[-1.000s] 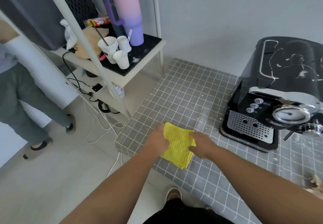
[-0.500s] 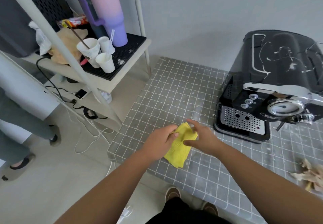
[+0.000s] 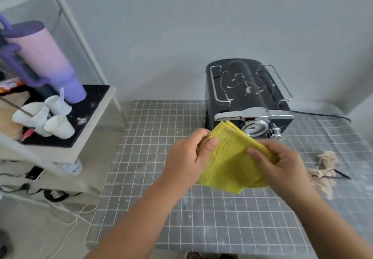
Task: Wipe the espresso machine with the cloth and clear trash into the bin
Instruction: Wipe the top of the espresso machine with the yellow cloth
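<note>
Shelf unit: white metal-framed shelf (image 3: 91,121) at 9 o'clock, carrying a black mat.
Tumbler: tall pink-to-purple plastic tumbler with a purple handle (image 3: 43,60), upright on the mat.
Cups: three white paper cups (image 3: 46,118) clustered in front of the tumbler.
Left hand: left hand (image 3: 186,156) raised at centre; fingers curled round the left edge of the cloth, thumb pressed on its top face.
Cloth: folded yellow ribbed cloth (image 3: 232,161) held between both hands above the grey grid-patterned worktop (image 3: 161,157), partly covering the machine's front.
Espresso machine: black espresso machine with chrome trim (image 3: 245,95) at 12 o'clock, white smears on its top.
Right hand: right hand (image 3: 285,167); fingers curled, gripping the cloth's right edge.
Trash: crumpled beige paper scraps (image 3: 325,167) on the worktop at 3 o'clock, just beside the right hand.
</note>
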`<state>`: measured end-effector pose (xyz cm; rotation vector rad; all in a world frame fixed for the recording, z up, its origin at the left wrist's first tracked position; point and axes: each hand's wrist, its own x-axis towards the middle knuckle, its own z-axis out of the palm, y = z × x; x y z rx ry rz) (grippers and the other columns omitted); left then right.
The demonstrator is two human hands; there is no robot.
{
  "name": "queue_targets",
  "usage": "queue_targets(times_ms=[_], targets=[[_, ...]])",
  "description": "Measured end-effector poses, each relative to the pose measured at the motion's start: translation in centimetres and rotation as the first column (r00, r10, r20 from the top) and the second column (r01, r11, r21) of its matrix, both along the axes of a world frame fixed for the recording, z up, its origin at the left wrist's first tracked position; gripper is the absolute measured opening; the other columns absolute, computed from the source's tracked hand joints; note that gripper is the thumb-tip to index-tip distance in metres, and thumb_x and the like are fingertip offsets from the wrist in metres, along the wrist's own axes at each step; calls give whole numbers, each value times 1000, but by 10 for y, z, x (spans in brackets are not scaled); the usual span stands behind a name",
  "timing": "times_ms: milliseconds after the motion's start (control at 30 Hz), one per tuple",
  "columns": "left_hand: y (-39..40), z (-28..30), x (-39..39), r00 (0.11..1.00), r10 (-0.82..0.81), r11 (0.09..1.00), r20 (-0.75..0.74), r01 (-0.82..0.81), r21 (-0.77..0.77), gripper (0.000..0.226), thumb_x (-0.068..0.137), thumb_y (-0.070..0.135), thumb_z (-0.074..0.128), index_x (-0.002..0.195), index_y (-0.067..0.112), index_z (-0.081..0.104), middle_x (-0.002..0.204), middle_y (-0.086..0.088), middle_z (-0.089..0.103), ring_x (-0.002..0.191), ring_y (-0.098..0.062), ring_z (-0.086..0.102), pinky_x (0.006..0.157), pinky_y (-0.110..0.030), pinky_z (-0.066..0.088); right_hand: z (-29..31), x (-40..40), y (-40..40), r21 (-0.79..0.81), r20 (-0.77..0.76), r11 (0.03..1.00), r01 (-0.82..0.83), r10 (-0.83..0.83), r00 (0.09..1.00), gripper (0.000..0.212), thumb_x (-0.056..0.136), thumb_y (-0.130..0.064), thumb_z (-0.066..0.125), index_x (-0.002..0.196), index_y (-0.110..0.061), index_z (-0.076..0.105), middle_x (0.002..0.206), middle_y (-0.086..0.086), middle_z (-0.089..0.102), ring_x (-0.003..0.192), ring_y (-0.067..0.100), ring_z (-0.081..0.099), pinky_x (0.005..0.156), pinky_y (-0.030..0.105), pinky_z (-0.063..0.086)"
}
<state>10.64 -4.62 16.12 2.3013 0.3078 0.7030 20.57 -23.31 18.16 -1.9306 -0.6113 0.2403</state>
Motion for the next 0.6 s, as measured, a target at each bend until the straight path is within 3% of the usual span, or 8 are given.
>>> queue_targets(times_ms=[67, 167, 300, 367, 467, 533, 600], targets=[[-6, 18, 22, 999, 2, 1000, 42, -3, 30, 21, 96, 40, 52, 89, 22, 58, 50, 10, 42, 49, -11, 47, 41, -19, 30, 23, 22, -4, 28, 95, 997, 68, -70, 993, 14, 84, -27, 70, 87, -40, 67, 77, -16, 69, 74, 0, 62, 63, 22, 51], [-9, 39, 57, 996, 32, 998, 80, -36, 49, 21, 97, 42, 51, 83, 27, 52, 48, 9, 42, 44, -10, 45, 40, -21, 30, 56, 62, 1, 21, 243, 994, 105, -107, 964, 13, 83, -28, 72, 88, -39, 68, 72, -24, 65, 72, -10, 59, 65, 11, 43], [-8, 56, 103, 984, 176, 970, 34, -179, 163, 25, 97, 48, 46, 85, 27, 52, 52, 8, 48, 44, -5, 46, 40, -22, 33, 82, 120, 23, -134, 455, 981, 137, -62, 889, 12, 85, -29, 70, 97, -30, 72, 75, -22, 61, 66, 0, 54, 59, 11, 37], [-3, 59, 123, 966, 258, 940, 12, -254, 230, 30, 95, 50, 47, 86, 24, 57, 55, 9, 51, 49, -9, 50, 45, -26, 41, 83, 145, 37, -224, 523, 960, 170, -29, 852, 18, 86, -29, 67, 103, -27, 71, 90, -9, 67, 82, 15, 59, 66, 22, 42], [6, 55, 146, 938, 346, 885, -10, -323, 334, 28, 90, 52, 53, 88, 26, 64, 77, 12, 54, 75, -16, 51, 66, -31, 44, 71, 154, 53, -316, 719, 914, 256, 55, 693, 33, 84, -20, 65, 117, -20, 66, 112, 9, 62, 101, 36, 54, 83, 41, 48], [11, 48, 153, 908, 417, 863, -41, -381, 332, 22, 91, 47, 53, 95, 29, 65, 96, 8, 53, 91, -21, 46, 77, -30, 38, 59, 143, 58, -367, 707, 921, 131, 185, 682, 42, 86, -26, 64, 127, -20, 60, 125, 8, 57, 114, 35, 50, 95, 44, 44], [17, 40, 157, 895, 444, 872, -47, -419, 254, 19, 94, 37, 49, 103, 30, 64, 110, 5, 54, 102, -23, 46, 85, -30, 34, 46, 130, 60, -525, 567, 850, -41, 385, 728, 55, 92, -45, 53, 142, -25, 45, 151, 5, 38, 137, 30, 33, 114, 45, 29]])
